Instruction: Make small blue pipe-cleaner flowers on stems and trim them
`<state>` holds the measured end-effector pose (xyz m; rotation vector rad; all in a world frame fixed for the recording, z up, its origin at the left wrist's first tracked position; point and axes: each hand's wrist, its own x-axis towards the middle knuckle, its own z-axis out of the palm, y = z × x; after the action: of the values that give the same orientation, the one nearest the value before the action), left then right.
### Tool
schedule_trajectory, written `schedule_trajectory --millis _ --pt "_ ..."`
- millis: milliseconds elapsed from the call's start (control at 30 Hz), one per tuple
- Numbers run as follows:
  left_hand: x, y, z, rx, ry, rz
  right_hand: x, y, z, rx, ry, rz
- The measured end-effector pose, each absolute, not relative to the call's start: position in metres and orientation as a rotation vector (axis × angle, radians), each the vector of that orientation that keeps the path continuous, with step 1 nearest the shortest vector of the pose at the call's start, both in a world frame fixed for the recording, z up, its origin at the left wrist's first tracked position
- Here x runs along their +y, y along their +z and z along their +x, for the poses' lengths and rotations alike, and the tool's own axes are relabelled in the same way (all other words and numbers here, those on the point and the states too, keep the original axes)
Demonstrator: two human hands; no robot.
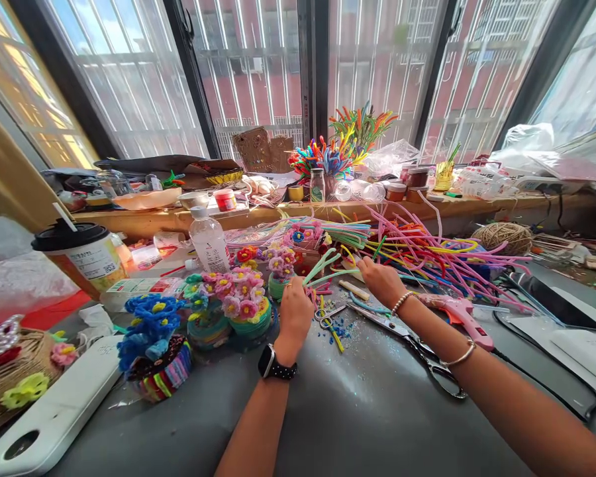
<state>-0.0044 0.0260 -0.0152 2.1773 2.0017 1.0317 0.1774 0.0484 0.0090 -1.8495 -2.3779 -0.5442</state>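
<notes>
Several pale green pipe cleaners (322, 264) stick up and to the right out of my left hand (297, 310), whose fingers are closed around them. My right hand (383, 283) is closed in a pinch at the far end of one green stem that runs across from the left. Small scissors (330, 314) and a short yellow pipe cleaner piece (337, 338) lie between my hands among blue clippings (345, 326). Large scissors (402, 331) rest under my right forearm. Left of my left hand stands a pot of pink pipe cleaner flowers (243, 295).
A loose pile of pink pipe cleaners (427, 248) spreads behind my right hand. At right are a pink glue gun (469, 321), its cable and a phone (559, 301). On the left stand a blue flower pot (161, 371), a clear bottle (208, 242) and a lidded cup (79, 255).
</notes>
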Motion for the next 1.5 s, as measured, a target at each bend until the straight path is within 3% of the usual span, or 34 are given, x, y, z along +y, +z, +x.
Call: schedule_trajectory --millis 200,433,767,967,1500 --pt "0.027 -0.011 -0.004 1.717 1.156 1.923 0.025 0.008 0.176 -2.076 -0.584 -1.727" --pt "0.021 -0.006 -0.003 1.376 1.311 1.679 0.008 -0.002 0.174 -1.83 -0.229 -1.43" --pt "0.015 0.009 -0.002 0.775 1.296 1.128 -0.002 0.004 0.173 -1.404 0.897 -1.053" --pt "0.013 0.007 0.001 0.678 1.24 0.988 -0.006 0.002 0.157 -1.247 1.255 -0.903" --pt "0.009 0.0 0.011 0.944 0.889 1.292 -0.001 -0.007 0.155 -0.894 1.399 -0.76"
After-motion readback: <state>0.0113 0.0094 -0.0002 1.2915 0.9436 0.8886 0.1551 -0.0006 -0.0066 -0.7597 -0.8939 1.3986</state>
